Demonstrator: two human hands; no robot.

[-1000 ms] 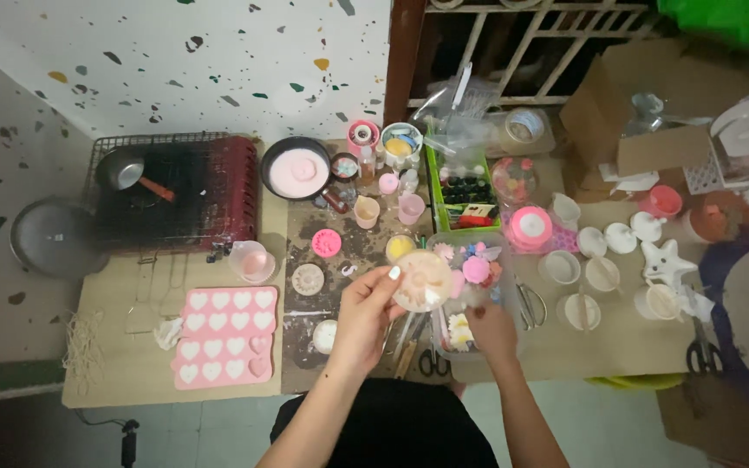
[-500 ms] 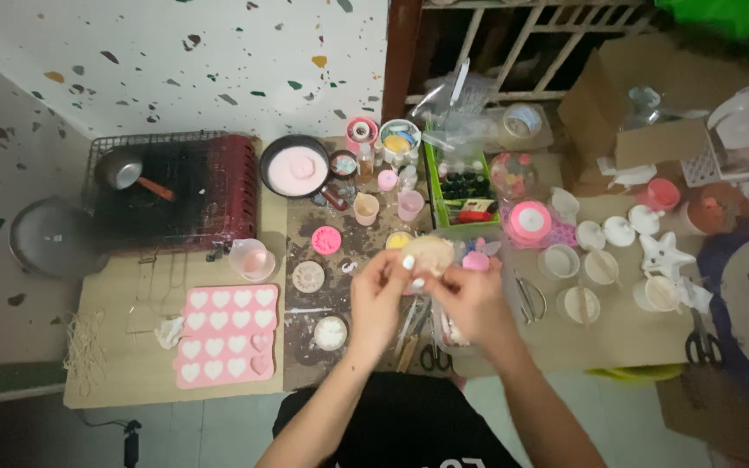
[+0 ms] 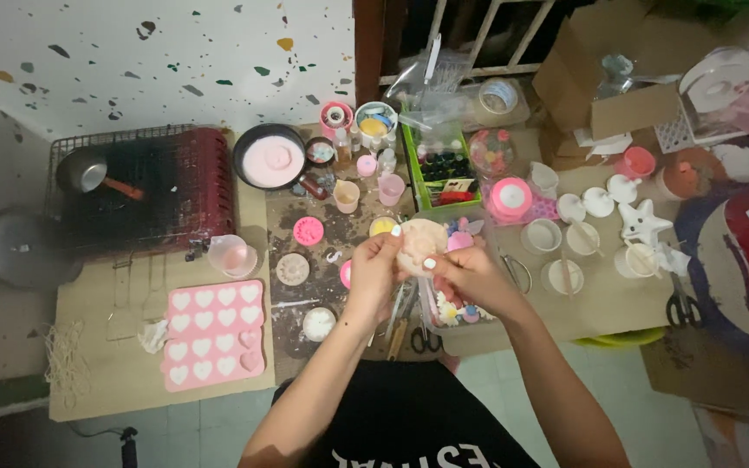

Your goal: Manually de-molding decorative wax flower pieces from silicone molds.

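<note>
My left hand (image 3: pixel 373 270) and my right hand (image 3: pixel 470 276) both grip a round, pale peach moulded piece (image 3: pixel 418 244), held up over a low wooden table (image 3: pixel 123 364). The fingertips of both hands pinch its edges from either side. Directly beneath sits a clear plastic box (image 3: pixel 457 308) with several small pink, white and blue moulded shapes in it. A pink heart-shaped silicone mould tray (image 3: pixel 214 333) lies to the left of my left forearm.
A pan of pale pink liquid (image 3: pixel 272 159) stands behind, beside small cups and pots. A wire rack with a small saucepan (image 3: pixel 88 173) is at the left. White cups and a star shape (image 3: pixel 643 221) lie at the right, scissors (image 3: pixel 426 340) near the front edge.
My right hand left the plastic box and joined my left hand on the round piece. The view has shifted slightly, so everything sits further left.
</note>
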